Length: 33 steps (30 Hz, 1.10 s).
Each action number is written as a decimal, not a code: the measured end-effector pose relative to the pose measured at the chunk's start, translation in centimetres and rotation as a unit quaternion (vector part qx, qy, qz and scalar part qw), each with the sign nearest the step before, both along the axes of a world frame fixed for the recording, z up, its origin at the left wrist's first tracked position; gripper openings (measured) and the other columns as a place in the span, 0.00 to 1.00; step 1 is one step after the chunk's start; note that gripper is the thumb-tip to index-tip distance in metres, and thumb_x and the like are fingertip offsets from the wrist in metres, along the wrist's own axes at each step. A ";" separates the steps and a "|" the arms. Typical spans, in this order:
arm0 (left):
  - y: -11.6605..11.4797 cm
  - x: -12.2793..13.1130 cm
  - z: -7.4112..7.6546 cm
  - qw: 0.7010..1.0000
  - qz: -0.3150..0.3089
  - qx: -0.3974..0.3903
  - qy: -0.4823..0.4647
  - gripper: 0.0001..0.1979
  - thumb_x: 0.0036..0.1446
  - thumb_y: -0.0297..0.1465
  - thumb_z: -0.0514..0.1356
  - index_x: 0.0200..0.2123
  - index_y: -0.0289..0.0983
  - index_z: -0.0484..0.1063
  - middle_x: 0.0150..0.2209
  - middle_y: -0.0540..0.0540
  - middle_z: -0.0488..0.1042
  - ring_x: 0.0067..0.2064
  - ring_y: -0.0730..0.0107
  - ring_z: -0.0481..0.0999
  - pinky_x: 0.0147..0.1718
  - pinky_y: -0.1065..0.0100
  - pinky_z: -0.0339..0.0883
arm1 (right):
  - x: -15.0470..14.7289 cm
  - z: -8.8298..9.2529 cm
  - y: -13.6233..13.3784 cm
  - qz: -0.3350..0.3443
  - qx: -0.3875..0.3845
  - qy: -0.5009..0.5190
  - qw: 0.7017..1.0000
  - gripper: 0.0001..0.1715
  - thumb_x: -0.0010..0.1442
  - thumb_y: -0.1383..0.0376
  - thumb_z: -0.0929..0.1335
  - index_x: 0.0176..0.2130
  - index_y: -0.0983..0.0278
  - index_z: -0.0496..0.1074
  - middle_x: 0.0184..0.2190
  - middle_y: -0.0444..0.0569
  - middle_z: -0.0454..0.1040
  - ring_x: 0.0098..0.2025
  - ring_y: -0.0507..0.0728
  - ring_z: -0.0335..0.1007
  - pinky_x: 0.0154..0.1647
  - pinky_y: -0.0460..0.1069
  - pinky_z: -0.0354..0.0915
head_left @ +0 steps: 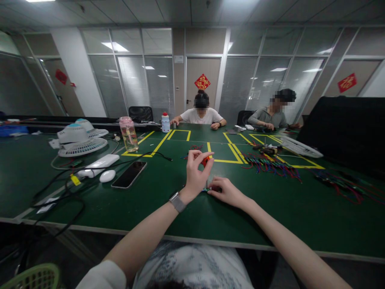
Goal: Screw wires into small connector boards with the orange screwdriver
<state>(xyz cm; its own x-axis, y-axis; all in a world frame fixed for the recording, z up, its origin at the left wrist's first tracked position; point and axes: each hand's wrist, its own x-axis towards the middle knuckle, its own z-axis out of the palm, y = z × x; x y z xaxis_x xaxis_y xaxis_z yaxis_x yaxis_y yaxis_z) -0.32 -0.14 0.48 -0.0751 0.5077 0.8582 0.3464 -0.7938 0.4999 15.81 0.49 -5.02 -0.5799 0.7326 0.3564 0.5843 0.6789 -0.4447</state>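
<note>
Left hand: your left hand (195, 173) is raised off the tabletop (168, 212), thumb and fingertips pinched on a small red part (205, 161). A watch (177, 202) sits on that wrist.
Right hand: your right hand (226, 192) lies low, just right of and below the left, with its fingertips down on a short wire end (206, 189). You cannot tell whether they pinch it or only press it.
Red part: it is held in the air above the wire end, near it; whether they are joined is not clear.
Handling: probably light and hard, and small enough to slip or twist. Take it by its sides with the fingertips, not the palm.
Wire end: probably thin and limp. Pin it close to its tip.
Right of the hands: a bundle of coloured wires (273, 165) is spread out, well apart, with more wires further right.
Left of the hands: a phone (129, 175) lies face up with a white mouse (107, 176) beside it. Beyond them are black cables, a water bottle (128, 133) and a desk fan (81, 141).
Surface: green and matte, probably grippy. Yellow tape lines (231, 154) mark boxes beyond the hands.
Room: an office with glass walls and ceiling lights. Two other people sit at the far edge, their hands on their own work.
</note>
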 end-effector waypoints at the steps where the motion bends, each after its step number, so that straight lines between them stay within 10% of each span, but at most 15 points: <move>1: 0.0 0.0 0.0 1.000 -0.006 -0.002 -0.002 0.10 0.62 0.30 0.56 0.43 0.39 0.76 0.42 0.45 0.68 0.43 0.69 0.71 0.45 0.66 0.66 | 0.0 0.1 0.0 -0.001 0.000 0.000 1.000 0.08 0.59 0.65 0.69 0.37 0.66 0.77 0.31 0.48 0.70 0.31 0.52 0.67 0.32 0.46 0.64; 33: 0.4 0.1 -0.2 0.993 -0.101 -0.052 -0.010 0.13 0.64 0.29 0.53 0.50 0.39 0.71 0.47 0.43 0.74 0.48 0.66 0.75 0.47 0.64 0.69 | 0.1 0.1 -0.2 0.007 -0.012 0.013 1.000 0.07 0.57 0.65 0.69 0.37 0.65 0.76 0.31 0.47 0.70 0.29 0.52 0.67 0.32 0.47 0.64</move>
